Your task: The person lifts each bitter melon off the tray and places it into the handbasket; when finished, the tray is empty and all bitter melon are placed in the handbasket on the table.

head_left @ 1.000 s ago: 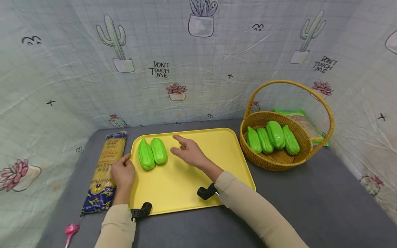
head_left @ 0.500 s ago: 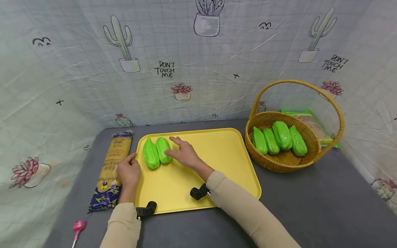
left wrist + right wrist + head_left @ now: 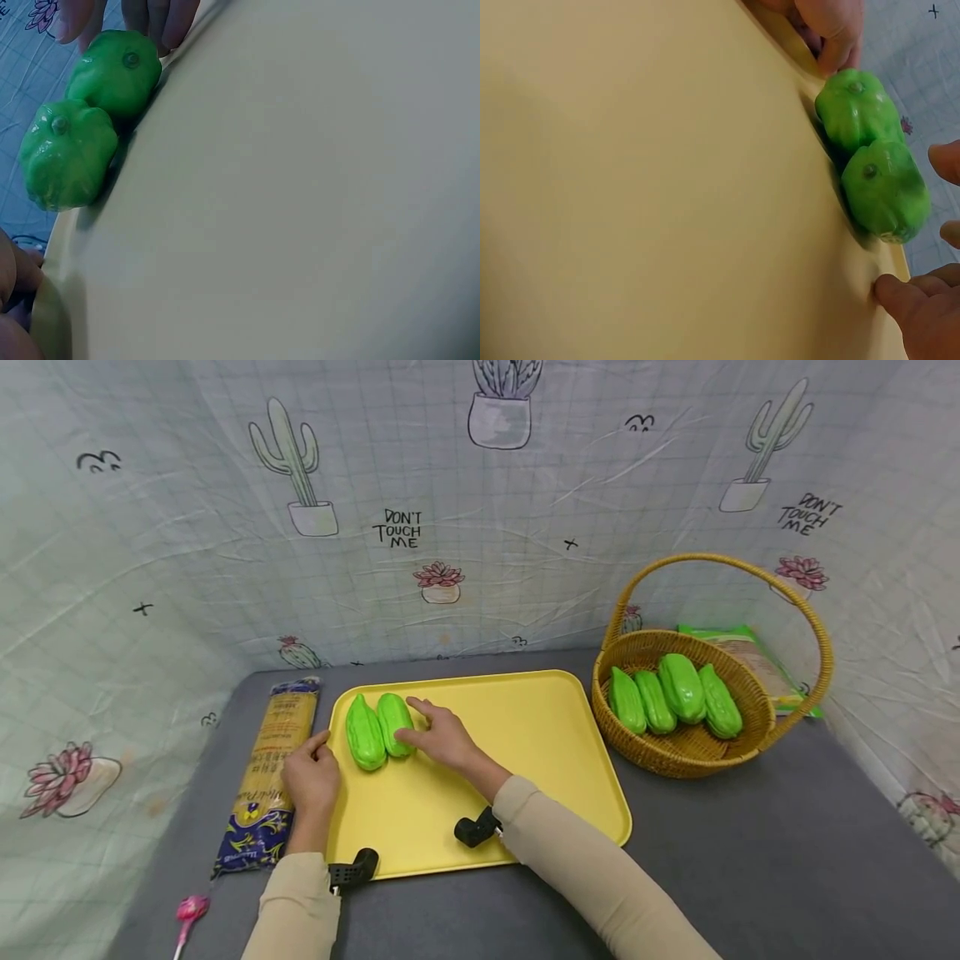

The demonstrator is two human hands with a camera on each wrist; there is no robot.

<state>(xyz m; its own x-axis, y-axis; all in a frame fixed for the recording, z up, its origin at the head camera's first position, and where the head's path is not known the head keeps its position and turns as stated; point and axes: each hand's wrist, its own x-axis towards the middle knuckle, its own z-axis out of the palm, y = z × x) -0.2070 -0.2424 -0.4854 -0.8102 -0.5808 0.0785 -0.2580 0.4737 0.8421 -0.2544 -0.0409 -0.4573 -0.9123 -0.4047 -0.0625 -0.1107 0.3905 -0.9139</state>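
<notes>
- Head view: just left of centre, two glossy green ridged plastic gourds (image 3: 380,729) lie side by side, touching, in the far left corner of the flat yellow plastic tray (image 3: 525,752). The right hand (image 3: 442,737) has loosely spread fingers, its fingertips meeting the right-hand gourd's side. The left hand (image 3: 311,777) rests curled on the tray's left rim. A sideways nudge could, I'd say, roll that slick gourd into its neighbour and shove both against the rim.
- Left wrist view: at upper left, the gourds (image 3: 94,120) show end-on, the right hand's fingertips (image 3: 161,19) just behind the upper one. No pinch is visible; a grip this shallow may slip.
- Right wrist view: at right, the gourds (image 3: 870,154) hug the tray's raised edge, and spread fingertips (image 3: 900,296) surround the nearer one without closing. Lifting one might drag the other along.
- Head view again: the woven wicker basket with a hoop handle (image 3: 780,710), at the right, holds four more gourds.
</notes>
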